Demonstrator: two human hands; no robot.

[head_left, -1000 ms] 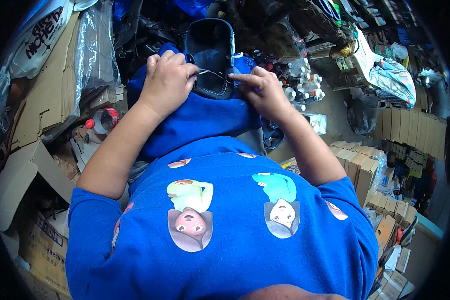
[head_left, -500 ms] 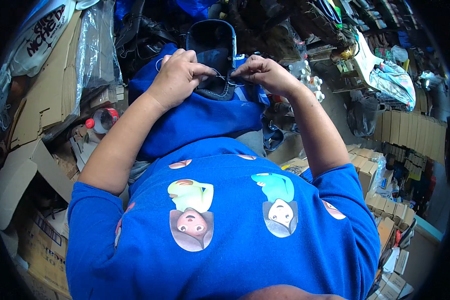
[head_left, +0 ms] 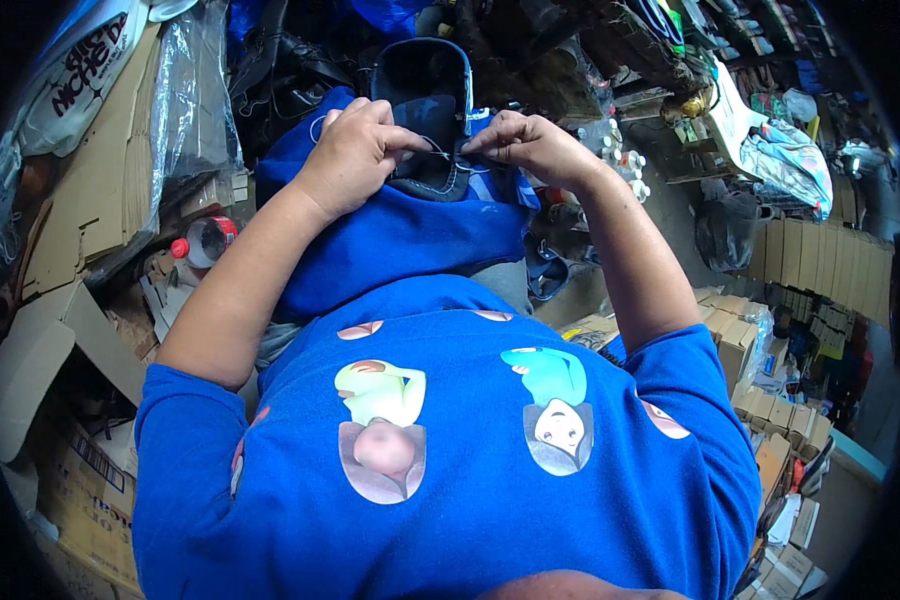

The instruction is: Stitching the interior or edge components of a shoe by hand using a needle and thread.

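Observation:
A dark shoe (head_left: 422,90), its rounded end away from me, rests on a blue cloth (head_left: 390,250) over my lap. Pale stitches run along its near edge. Thin whitish thread (head_left: 443,153) crosses the opening between my hands. My left hand (head_left: 355,150) is closed at the left of the shoe, thumb and forefinger pinching the thread. On the other side my right hand (head_left: 530,148) is also closed, its fingertips together on the thread close to the right edge. Whether a needle is there is too small to tell.
To the left stand flattened cardboard (head_left: 90,170), plastic sheeting (head_left: 192,90) and a red-capped bottle (head_left: 208,242). A blue sandal (head_left: 547,272) lies on the floor beyond my right forearm. Small white bottles (head_left: 625,165) and stacked cardboard pieces (head_left: 820,265) are at the right.
Both hands keep nearly the same place and pinch. The thread between them looks slightly shifted; the shoe has not visibly moved.

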